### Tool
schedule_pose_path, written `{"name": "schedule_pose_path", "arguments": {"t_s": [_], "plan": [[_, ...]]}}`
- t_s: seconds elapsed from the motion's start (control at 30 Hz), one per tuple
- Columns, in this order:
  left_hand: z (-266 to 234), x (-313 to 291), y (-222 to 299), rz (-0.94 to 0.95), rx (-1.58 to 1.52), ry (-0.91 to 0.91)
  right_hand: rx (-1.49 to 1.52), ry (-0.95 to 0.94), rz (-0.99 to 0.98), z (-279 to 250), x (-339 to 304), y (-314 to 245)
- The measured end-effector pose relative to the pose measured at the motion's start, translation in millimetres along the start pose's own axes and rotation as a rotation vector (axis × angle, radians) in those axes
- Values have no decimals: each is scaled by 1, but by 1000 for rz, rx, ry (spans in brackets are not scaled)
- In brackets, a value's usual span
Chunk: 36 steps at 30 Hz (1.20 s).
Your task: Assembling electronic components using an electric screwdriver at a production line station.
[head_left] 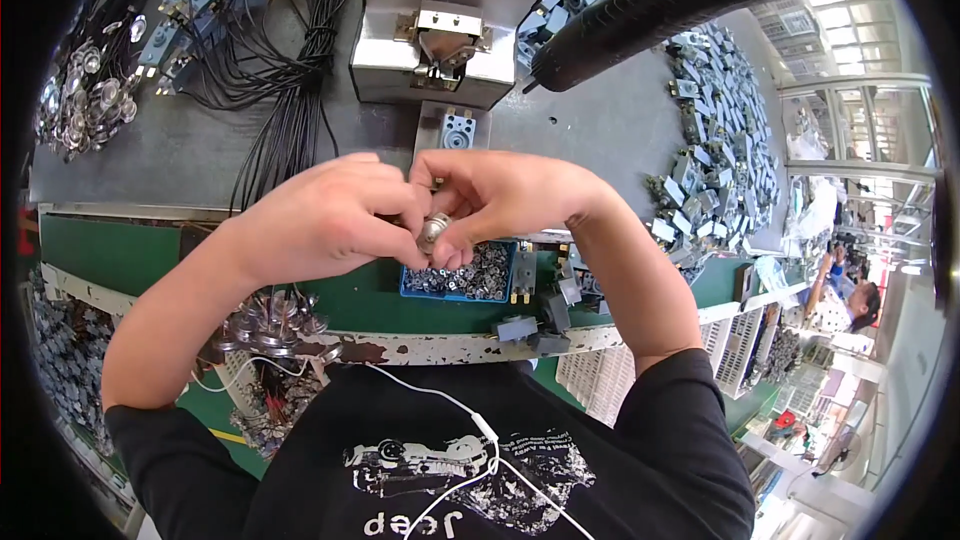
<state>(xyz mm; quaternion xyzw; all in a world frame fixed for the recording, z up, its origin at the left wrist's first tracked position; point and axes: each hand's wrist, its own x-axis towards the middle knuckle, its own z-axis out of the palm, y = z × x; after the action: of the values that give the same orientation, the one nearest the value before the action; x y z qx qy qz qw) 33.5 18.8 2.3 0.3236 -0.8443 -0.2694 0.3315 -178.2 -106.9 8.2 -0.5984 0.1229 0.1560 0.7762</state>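
Observation:
My left hand (345, 212) and my right hand (515, 190) meet in front of me, above a blue tray (404, 290) of small metal pieces. Between their closed fingertips is a small round silvery metal part (433, 231); fingers cover much of it. Just beyond the hands, a grey-blue block with a round centre (457, 134) sits at the foot of a metal fixture (385, 35). A few grey blocks (517, 328) lie beside the tray, near my right forearm.
A black cylindrical tool (620, 25) slants in from the upper right. Bundled black wires (290, 90) and silvery domed parts (95, 90) lie at left. Grey-blue blocks (725, 130) are heaped at right. Another person (845, 305) sits at far right. A white cord (430, 390) hangs over my shirt.

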Motion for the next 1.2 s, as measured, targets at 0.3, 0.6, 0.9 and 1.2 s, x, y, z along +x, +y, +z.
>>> {"name": "schedule_pose_path", "arguments": {"t_s": [0.3,0.6,0.9,1.2], "plan": [[7,-1,15,-256,121,21,-1168,1002,-260,29,-31,32],[-2,35,-4,-485,109,258,-1088,1126,-627,29,-55,1],[1,37,-16,-540,31,127,-543,1273,-1478,-13,-13,-94],[-1,41,-17,-546,-19,107,-298,1063,-1422,5,-11,-94]]}}
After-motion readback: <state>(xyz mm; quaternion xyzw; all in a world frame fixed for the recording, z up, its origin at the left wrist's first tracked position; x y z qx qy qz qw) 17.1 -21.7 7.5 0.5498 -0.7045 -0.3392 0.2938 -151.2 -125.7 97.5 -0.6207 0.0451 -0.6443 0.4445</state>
